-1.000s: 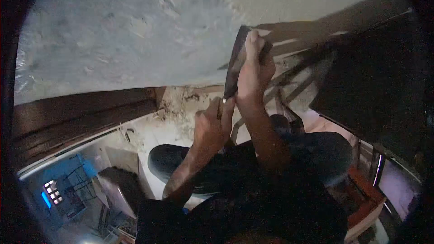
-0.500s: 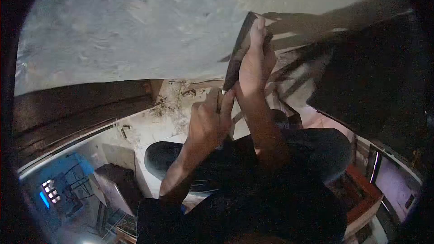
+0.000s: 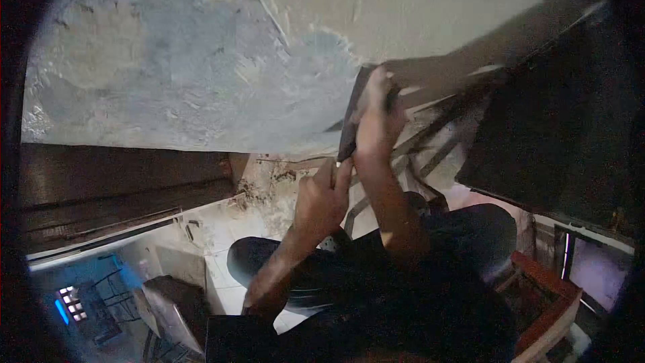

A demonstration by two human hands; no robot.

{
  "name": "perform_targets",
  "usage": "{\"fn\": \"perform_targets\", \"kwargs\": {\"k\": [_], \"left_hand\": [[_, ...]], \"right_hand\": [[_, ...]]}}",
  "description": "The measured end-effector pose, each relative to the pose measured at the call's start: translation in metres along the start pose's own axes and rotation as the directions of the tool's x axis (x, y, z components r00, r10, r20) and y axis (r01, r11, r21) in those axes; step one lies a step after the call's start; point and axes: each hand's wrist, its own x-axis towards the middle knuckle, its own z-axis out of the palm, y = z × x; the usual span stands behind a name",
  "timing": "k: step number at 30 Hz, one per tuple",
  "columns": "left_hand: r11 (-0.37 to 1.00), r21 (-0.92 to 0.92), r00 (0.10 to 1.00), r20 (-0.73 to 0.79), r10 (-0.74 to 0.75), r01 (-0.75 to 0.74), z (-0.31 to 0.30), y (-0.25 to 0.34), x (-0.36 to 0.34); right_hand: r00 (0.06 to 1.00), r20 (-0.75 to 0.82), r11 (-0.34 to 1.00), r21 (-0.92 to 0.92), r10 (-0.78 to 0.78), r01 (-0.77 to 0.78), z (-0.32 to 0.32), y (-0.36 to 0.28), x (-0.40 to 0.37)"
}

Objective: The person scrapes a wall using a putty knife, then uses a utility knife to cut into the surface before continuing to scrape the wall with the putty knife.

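Grey wet plaster (image 3: 201, 87) spreads left of the trowel (image 3: 349, 128), with bare beige wall (image 3: 416, 7) open above it and a dark panel (image 3: 557, 114) crowding its right side. The right hand (image 3: 376, 124) grips the blade flat against the surface. The left hand (image 3: 322, 198) pinches its lower tip.

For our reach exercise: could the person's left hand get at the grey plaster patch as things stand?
Probably yes: the left hand grips the trowel just below the grey plaster patch, with nothing between them.
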Motion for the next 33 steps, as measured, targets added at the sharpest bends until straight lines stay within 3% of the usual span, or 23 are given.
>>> {"fn": "perform_targets", "kwargs": {"k": [1, 2, 3, 4, 5, 6, 7, 9, 10, 11, 12, 14, 15, 18, 19, 20, 21, 23, 25, 28, 30, 31, 33], "left_hand": [[0.887, 0.315, 0.929, -0.046, 0.368, -0.336, 0.001, -0.005, 0.002], [0.896, 0.304, 0.933, -0.053, 0.356, -0.324, 0.001, -0.004, 0.004], [0.845, 0.376, 0.899, -0.062, 0.433, -0.381, -0.001, 0.001, 0.006], [0.778, 0.453, 0.853, -0.066, 0.517, -0.436, -0.005, 0.003, 0.008], [0.813, 0.438, 0.907, 0.011, 0.422, -0.384, 0.007, -0.014, 0.002], [0.969, -0.077, 0.959, 0.183, -0.218, 0.235, 0.003, -0.006, 0.002], [0.99, -0.041, 0.981, 0.141, -0.131, 0.138, 0.006, -0.016, -0.002], [0.999, -0.004, 0.994, 0.097, -0.043, 0.044, 0.007, -0.019, -0.003], [0.95, 0.245, 0.979, -0.012, 0.203, -0.194, 0.004, -0.01, -0.003], [0.789, 0.497, 0.893, -0.059, 0.447, -0.362, 0.002, -0.003, -0.002], [0.796, 0.495, 0.895, -0.077, 0.439, -0.348, 0.0, 0.0, 0.0], [0.995, 0.039, 0.994, 0.062, 0.093, -0.096, -0.003, 0.002, 0.002], [0.968, -0.102, 0.963, 0.164, -0.212, 0.23, 0.002, 0.002, 0.008], [0.95, -0.232, 0.974, 0.143, -0.178, 0.208, 0.003, -0.002, 0.01], [0.989, -0.15, 1.0, -0.006, -0.016, 0.015, 0.006, -0.013, 0.012], [0.988, -0.155, 1.0, -0.016, -0.003, 0.0, 0.011, -0.019, 0.012], [0.967, -0.256, 0.999, 0.042, -0.008, 0.019, 0.007, -0.017, 0.012], [0.907, -0.42, 0.997, 0.068, 0.027, 0.005, 0.017, -0.026, 0.011], [0.908, -0.418, 0.995, 0.094, 0.014, 0.027, 0.011, -0.017, 0.012], [0.882, -0.456, 0.985, 0.168, -0.048, 0.121, 0.022, -0.022, 0.012], [0.961, -0.166, 0.972, -0.11, 0.205, -0.222, 0.044, -0.033, 0.014], [0.957, -0.179, 0.971, -0.107, 0.212, -0.229, 0.044, -0.028, 0.013], [0.837, -0.521, 0.982, -0.162, 0.097, -0.169, 0.038, -0.016, 0.014]], "right_hand": [[0.996, -0.014, 0.995, -0.051, 0.085, -0.085, -0.001, -0.015, 0.006], [0.984, -0.033, 0.978, -0.109, 0.173, -0.175, -0.002, -0.023, 0.01], [0.997, -0.059, 0.985, -0.159, 0.055, -0.064, -0.003, -0.016, 0.01], [0.997, -0.053, 0.984, -0.169, 0.053, -0.061, -0.008, -0.003, 0.007], [1.0, -0.01, 0.981, -0.194, -0.025, 0.022, -0.013, 0.01, 0.008], [0.995, 0.025, 0.97, -0.219, -0.098, 0.101, -0.014, 0.016, 0.008], [0.998, 0.051, 0.979, -0.203, 0.038, -0.027, -0.012, 0.014, 0.005], [0.999, 0.043, 0.992, -0.126, 0.019, -0.013, -0.008, 0.012, 0.007], [0.999, 0.037, 0.998, -0.064, 0.014, -0.012, -0.009, 0.009, 0.008], [0.999, 0.05, 0.997, -0.075, 0.013, -0.009, -0.009, 0.006, 0.008], [1.0, 0.004, 0.979, -0.203, 0.029, -0.028, -0.006, -0.004, 0.006], [0.999, -0.015, 0.943, -0.329, 0.042, -0.045, -0.007, -0.007, 0.006], [1.0, -0.004, 0.965, -0.261, -0.011, 0.01, -0.009, -0.002, 0.01], [0.994, 0.018, 0.982, -0.158, -0.106, 0.108, -0.001, -0.01, 0.002], [1.0, -0.005, 0.978, -0.207, -0.028, 0.027, 0.005, -0.017, -0.007], [0.998, -0.041, 0.965, -0.257, 0.049, -0.058, 0.005, -0.023, -0.008], [0.998, -0.062, 0.919, -0.392, 0.014, -0.037, 0.001, -0.02, -0.003], [0.997, -0.022, 0.935, -0.349, -0.071, 0.059, -0.009, -0.006, 0.005], [0.987, 0.018, 0.939, -0.305, -0.158, 0.156, -0.004, -0.015, 0.004], [0.986, -0.077, 0.967, -0.22, -0.147, 0.127, -0.001, -0.022, -0.004], [0.959, 0.057, 0.91, -0.305, -0.278, 0.282, -0.007, -0.021, 0.003], [0.956, 0.052, 0.904, -0.314, -0.289, 0.291, -0.009, -0.024, 0.0], [0.915, 0.129, 0.871, -0.279, -0.383, 0.404, -0.007, -0.033, -0.009]]}}
